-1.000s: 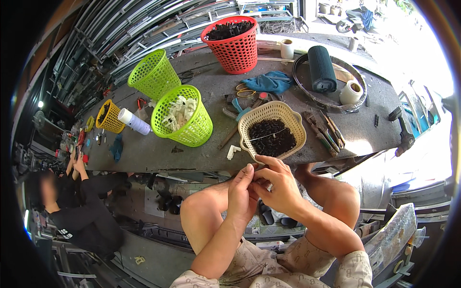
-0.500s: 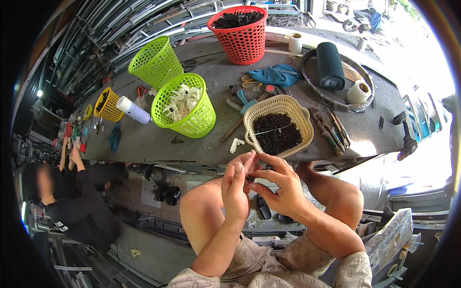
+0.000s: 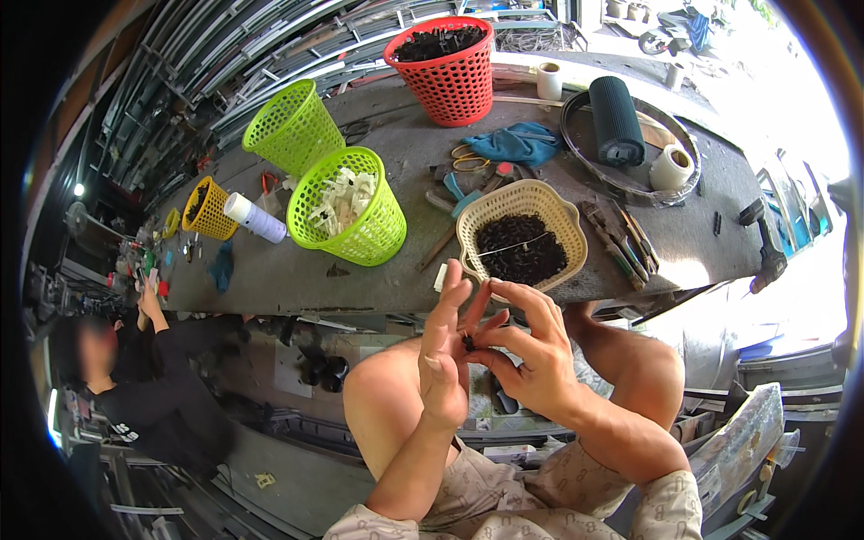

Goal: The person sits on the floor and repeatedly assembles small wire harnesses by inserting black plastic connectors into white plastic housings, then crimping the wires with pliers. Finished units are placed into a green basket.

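Just past the table's near edge, above my lap, my two hands are close together. My left hand (image 3: 443, 355) has its fingers stretched upward and its thumb apart, the palm turned toward the right. My right hand (image 3: 533, 355) pinches a small black part (image 3: 468, 343) between thumb and fingers, right beside the left palm. The part's exact kind is too small to make out. Beyond the hands stands a cream plastic basket (image 3: 578, 236) with many small black pieces (image 3: 522, 247) and a thin white stick inside. A white angled piece (image 3: 440, 277) lies partly hidden behind my left fingers.
Two green baskets (image 3: 373, 229), one holding white pieces, stand left, by a spray can (image 3: 255, 219). A red basket (image 3: 450, 85) of black parts stands at the back. Hand tools (image 3: 616, 243) and a dark roll (image 3: 616, 121) lie right. A person (image 3: 153, 396) sits far left.
My left fingers have spread and the thumb has come away from them, showing the black part more plainly. The right hand keeps its pinch. The view has shifted slightly.
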The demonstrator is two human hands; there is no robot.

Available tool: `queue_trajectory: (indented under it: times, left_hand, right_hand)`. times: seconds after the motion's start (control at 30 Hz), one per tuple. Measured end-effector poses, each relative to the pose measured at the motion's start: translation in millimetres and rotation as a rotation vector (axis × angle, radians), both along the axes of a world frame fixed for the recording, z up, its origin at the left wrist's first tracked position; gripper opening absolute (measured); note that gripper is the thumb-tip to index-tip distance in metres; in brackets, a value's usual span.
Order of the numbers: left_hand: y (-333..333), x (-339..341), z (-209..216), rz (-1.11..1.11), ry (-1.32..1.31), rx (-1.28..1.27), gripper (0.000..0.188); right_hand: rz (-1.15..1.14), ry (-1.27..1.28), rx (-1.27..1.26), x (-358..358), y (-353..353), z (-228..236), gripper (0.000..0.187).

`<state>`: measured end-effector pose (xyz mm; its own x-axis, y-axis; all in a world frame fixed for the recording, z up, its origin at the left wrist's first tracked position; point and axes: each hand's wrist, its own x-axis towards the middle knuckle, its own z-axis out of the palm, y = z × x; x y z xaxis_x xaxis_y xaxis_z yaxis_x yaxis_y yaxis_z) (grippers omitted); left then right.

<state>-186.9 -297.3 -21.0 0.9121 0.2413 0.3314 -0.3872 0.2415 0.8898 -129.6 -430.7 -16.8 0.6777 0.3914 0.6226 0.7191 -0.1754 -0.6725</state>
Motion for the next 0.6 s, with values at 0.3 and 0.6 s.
queue_trajectory:
  times: [0.3,0.6]
  left_hand:
    - [-0.9,0.3,-3.7,-0.074,0.154,-0.094,0.098]
    - [2.5,-11.5,-25.8,-0.204,0.499,-0.154,0.095]
  right_hand:
    - [0.018,-0.118,-0.168,4.7,-8.9,-1.0,0.034]
    - [0.181,-0.054,-0.380,4.4,-23.3,-18.1,0.027]
